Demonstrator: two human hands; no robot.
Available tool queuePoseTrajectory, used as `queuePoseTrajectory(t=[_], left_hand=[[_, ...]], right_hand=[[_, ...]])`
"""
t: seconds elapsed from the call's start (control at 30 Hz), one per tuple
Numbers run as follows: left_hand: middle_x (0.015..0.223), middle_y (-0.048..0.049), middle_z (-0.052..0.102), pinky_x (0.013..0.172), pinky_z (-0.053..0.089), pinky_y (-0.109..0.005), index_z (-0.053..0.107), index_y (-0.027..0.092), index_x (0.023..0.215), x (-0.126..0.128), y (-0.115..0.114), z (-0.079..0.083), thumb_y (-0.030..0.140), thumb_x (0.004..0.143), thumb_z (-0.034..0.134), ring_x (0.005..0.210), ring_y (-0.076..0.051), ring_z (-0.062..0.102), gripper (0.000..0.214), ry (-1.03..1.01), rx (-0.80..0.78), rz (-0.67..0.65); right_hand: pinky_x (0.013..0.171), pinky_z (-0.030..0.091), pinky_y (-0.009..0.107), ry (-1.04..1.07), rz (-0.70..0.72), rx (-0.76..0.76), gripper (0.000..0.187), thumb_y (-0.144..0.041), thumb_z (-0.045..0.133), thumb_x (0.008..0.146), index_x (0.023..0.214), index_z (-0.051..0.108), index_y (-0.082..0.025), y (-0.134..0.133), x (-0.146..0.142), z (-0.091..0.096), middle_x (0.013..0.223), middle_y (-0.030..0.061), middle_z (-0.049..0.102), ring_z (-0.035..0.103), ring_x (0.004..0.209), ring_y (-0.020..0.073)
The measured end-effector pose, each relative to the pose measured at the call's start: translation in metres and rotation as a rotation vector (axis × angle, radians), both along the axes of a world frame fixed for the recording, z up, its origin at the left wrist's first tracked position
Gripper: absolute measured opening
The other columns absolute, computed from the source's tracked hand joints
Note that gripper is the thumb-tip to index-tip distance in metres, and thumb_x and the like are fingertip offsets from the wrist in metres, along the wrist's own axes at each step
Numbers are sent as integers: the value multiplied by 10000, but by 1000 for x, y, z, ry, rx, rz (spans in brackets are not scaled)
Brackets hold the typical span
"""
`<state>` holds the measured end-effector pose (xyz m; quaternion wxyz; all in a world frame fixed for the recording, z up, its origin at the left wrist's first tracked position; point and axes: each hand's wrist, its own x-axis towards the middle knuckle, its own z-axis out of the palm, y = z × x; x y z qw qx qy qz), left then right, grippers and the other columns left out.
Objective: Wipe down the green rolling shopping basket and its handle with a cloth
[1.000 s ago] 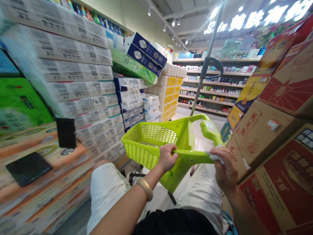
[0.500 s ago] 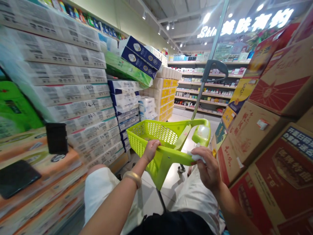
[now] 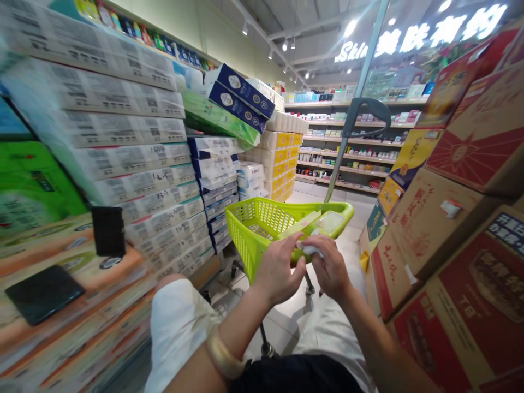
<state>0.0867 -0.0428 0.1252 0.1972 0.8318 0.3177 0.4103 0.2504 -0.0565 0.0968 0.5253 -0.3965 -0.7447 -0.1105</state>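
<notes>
A lime-green wheeled shopping basket (image 3: 254,229) stands on the aisle floor in front of my knees. My left hand (image 3: 278,270) and my right hand (image 3: 329,267) meet just before its near rim. Both pinch a small white crumpled tissue (image 3: 309,250) between their fingertips. The left wrist wears a gold bangle (image 3: 223,357). The basket's grey pull handle (image 3: 360,112) stands upright behind it.
Stacked tissue packs (image 3: 135,142) wall the left side, with a black phone (image 3: 43,293) and a black box (image 3: 108,230) lying on them. Red and brown cartons (image 3: 458,218) crowd the right. Shelves (image 3: 347,158) close off the aisle's far end.
My left hand has let go of the basket's rim and come to the right hand; both now hold the tissue. The basket has rolled away and turned.
</notes>
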Motion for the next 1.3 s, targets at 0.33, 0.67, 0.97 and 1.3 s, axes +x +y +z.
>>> queuePoseTrajectory(t=[0.33, 0.67, 0.97, 1.3], left_hand=[[890, -47, 646, 840, 470, -371, 544, 200, 1143, -17, -1, -3, 334, 777, 569, 862, -227, 607, 391, 95, 111, 109], [911, -92, 674, 822, 468, -411, 606, 193, 928, -1, -11, 29, 423, 825, 537, 872, -270, 622, 261, 526, 161, 175], [902, -79, 627, 636, 479, -326, 529, 191, 984, 19, -12, 22, 413, 871, 456, 814, -246, 636, 259, 646, 165, 346], [854, -62, 603, 645, 446, -336, 536, 204, 938, 10, -16, 14, 418, 852, 478, 787, -243, 615, 238, 592, 254, 375]], right_hand=[[1004, 411, 462, 60, -113, 109, 300, -114, 409, 845, 1069, 578, -220, 15, 8, -13, 1034, 64, 667, 612, 1019, 214], [1046, 362, 457, 140, -128, 7, 295, -148, 419, 854, 1078, 596, -226, 13, 14, -7, 1068, 50, 664, 585, 1060, 218], [910, 464, 407, 198, -126, -183, 306, -170, 434, 810, 1041, 629, -218, 39, 43, 7, 1046, 64, 676, 607, 992, 230], [909, 447, 384, -118, 37, -314, 323, -138, 456, 797, 1032, 657, -228, 46, 31, 34, 1028, 45, 700, 622, 958, 213]])
